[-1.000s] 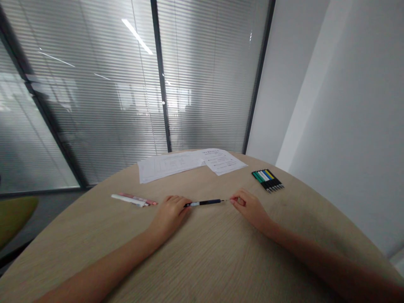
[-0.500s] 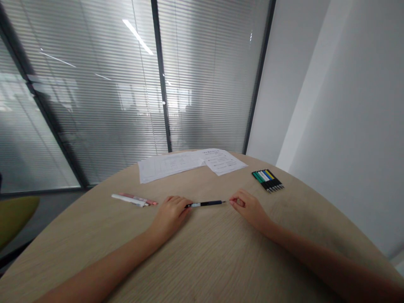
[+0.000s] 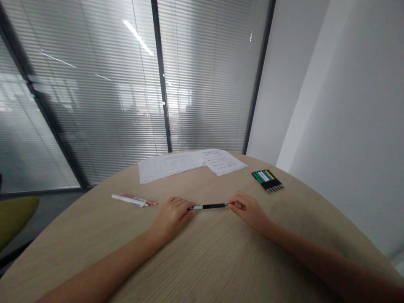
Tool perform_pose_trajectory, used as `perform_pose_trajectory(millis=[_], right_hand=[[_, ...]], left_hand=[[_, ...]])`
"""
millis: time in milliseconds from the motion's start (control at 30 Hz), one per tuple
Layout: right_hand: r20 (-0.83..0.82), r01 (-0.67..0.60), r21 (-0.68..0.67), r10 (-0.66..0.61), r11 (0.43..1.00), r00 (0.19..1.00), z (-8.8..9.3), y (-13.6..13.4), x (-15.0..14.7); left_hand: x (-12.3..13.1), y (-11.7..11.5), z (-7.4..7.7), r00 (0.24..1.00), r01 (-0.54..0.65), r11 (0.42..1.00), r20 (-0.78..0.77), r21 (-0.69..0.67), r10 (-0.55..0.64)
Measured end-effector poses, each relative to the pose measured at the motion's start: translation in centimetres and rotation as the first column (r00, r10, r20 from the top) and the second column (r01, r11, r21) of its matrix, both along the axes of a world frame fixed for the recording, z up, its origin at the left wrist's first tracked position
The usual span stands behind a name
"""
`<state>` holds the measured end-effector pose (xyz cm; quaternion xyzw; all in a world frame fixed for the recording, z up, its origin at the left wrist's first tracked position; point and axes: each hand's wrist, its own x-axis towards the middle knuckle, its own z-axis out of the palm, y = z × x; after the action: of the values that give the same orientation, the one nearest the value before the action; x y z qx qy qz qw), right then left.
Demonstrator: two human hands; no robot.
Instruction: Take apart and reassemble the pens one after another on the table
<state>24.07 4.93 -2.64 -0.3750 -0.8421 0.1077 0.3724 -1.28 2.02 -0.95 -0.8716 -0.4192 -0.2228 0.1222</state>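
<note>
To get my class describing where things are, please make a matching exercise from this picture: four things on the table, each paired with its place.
Things:
1. Dark slim pen
2. Row of coloured pens
3. Printed paper sheets
4. White and pink pens

Places:
A. Left of the left hand
B. Along the far edge of the table
C. Between the two hands, touching the right hand and the left
D. Beyond the right hand, towards the right of the table

Right pairs: 1-C, 2-D, 3-B, 4-A
</note>
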Motion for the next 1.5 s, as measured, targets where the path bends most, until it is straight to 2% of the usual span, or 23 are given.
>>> perform_pose_trajectory(millis=[400,667,733,833,900,967,1067,1200,1267,1333,1433,1500], right_hand=[[-0.091,-0.003,-0.051,-0.001,0.999,0.996,0.0,0.5,0.2],[-0.186,0.017,-0.172,-0.049,0.985,0.981,-0.6,1.0,0.5],[-0.155,0.09,-0.155,-0.114,0.984,0.981,-0.1,1.2,1.1],[-0.101,0.272,-0.081,-0.279,0.959,0.955,0.6,2.0,2.4],[-0.044,0.329,-0.045,-0.331,0.943,0.943,0.9,2.7,3.2],[0.057,0.32,-0.051,-0.317,0.946,0.947,0.8,3.3,3.7],[0.2,0.251,-0.085,-0.23,0.964,0.952,0.4,3.7,3.9],[0.234,0.194,-0.117,-0.163,0.974,0.958,0.2,3.5,3.7],[0.2,0.214,-0.161,-0.181,0.963,0.963,0.4,3.3,3.4],[0.133,0.228,-0.277,-0.198,0.934,0.971,0.7,2.9,3.1],[-0.035,0.169,-0.523,-0.219,0.835,0.975,1.2,2.1,2.1],[-0.152,0.099,-0.618,-0.242,0.78,0.958,1.4,1.5,1.4]], left_hand=[[0.1,-0.3,0.1,0.997,0.057,0.998,0.048,0.012,-0.058],[0.1,-0.1,0.3,0.996,-0.013,0.998,0.084,-0.067,0.018],[0.0,0.0,0.3,0.993,-0.039,0.993,0.11,-0.107,0.051],[-0.1,0.0,0.4,0.981,-0.073,0.981,0.164,-0.179,0.103],[-0.2,0.1,0.5,0.967,-0.098,0.968,0.208,-0.233,0.148],[-0.2,0.2,0.5,0.949,-0.109,0.952,0.254,-0.286,0.185],[-0.3,0.4,0.5,0.93,-0.1,0.935,0.302,-0.339,0.209],[-0.2,0.3,0.6,0.929,-0.096,0.929,0.303,-0.358,0.213],[-0.2,0.3,0.6,0.935,-0.092,0.934,0.293,-0.345,0.201],[-0.3,0.3,0.6,0.94,-0.083,0.94,0.287,-0.331,0.184],[-0.3,0.4,0.4,0.946,-0.063,0.946,0.284,-0.317,0.158],[-0.3,0.3,0.4,0.95,-0.048,0.951,0.281,-0.306,0.139]])
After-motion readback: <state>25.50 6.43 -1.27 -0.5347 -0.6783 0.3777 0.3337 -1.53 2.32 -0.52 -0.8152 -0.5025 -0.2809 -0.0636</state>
